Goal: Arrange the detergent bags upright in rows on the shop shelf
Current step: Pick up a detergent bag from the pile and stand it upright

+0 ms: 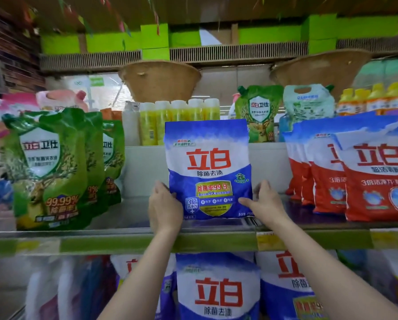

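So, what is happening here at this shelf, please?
A person is stocking a shop shelf. Both hands hold one blue detergent bag upright in the open middle of the shelf: the left hand at its lower left edge, the right hand at its lower right. Green pouches stand in a row to the left, red bags in a row to the right. More blue bags sit on the shelf below.
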The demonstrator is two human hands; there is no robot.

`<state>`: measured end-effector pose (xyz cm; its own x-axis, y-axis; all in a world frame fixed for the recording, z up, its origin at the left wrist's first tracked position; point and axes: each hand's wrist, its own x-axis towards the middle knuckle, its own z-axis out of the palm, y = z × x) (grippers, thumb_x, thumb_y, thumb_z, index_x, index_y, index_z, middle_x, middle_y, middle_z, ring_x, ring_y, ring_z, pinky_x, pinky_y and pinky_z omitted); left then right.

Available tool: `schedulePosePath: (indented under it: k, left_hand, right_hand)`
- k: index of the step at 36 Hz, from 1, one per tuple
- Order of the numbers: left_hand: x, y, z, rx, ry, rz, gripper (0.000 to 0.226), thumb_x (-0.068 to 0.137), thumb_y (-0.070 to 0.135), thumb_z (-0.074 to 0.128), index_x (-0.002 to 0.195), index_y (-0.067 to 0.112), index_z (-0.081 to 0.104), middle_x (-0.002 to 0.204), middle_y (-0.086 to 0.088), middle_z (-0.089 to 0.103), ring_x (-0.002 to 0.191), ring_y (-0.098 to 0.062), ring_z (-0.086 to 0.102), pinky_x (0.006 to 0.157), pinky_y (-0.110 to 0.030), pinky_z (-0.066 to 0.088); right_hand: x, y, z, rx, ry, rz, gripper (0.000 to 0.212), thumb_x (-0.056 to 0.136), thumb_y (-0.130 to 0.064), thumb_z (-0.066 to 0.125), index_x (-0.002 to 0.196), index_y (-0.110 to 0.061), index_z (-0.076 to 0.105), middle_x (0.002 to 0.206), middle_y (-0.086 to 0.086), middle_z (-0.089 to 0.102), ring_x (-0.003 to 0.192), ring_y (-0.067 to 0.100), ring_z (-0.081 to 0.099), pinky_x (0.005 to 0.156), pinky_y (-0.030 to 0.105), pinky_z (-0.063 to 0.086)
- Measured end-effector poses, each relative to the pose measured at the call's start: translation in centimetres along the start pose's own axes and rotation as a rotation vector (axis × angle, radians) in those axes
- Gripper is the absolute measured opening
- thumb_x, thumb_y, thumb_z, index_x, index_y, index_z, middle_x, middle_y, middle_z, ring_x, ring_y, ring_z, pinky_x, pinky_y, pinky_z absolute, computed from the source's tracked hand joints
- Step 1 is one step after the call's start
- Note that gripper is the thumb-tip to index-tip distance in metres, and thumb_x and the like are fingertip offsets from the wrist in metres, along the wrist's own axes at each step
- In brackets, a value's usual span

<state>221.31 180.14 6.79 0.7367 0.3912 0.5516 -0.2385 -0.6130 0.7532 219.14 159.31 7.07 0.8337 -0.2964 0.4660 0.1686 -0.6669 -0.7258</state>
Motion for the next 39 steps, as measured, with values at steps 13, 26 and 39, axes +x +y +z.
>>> schedulePosePath:
  k: [13, 26, 39]
  left_hand:
    - [-1.3, -0.4, -0.3, 0.071, -0.268, 0.454, 0.046, 0.078, 0.037, 0.073, 0.111, 0.018, 0.048, 0.123, 0.002, 0.049, 0.114, -0.011, 0.051, 0.085, -0.027, 0.052]
    - [-4.4, 5.8, 0.2, 0.684, -0.341, 0.266, 0.061, 0.083, 0.019, 0.063, 0.133, 0.004, 0.030, 0.135, -0.015, 0.035, 0.126, -0.033, 0.037, 0.100, -0.043, 0.039]
    - [-13.2, 20.0, 8.8, 0.256, -0.753, 0.473, 0.047, 0.086, 0.029, 0.062, 0.125, 0.006, 0.050, 0.126, -0.018, 0.052, 0.119, -0.032, 0.048, 0.099, -0.037, 0.042]
  right_hand:
    - [-0.5, 0.1, 0.1, -0.175, -0.108, -0.297, 0.029, 0.083, -0.021, 0.067, 0.096, -0.022, 0.041, 0.073, -0.013, 0.042, 0.079, 0.013, 0.051, 0.055, 0.020, 0.039]
    - [-2.2, -0.8, -3.1, -0.354, -0.368, -0.291, 0.042, 0.087, -0.015, 0.060, 0.128, -0.011, 0.052, 0.128, 0.008, 0.055, 0.117, 0.024, 0.053, 0.097, 0.029, 0.042]
    - [-0.2, 7.9, -22.8, -0.411, -0.111, -0.079, 0.045, 0.086, -0.020, 0.061, 0.127, -0.007, 0.050, 0.130, 0.016, 0.053, 0.117, 0.029, 0.053, 0.097, 0.035, 0.043]
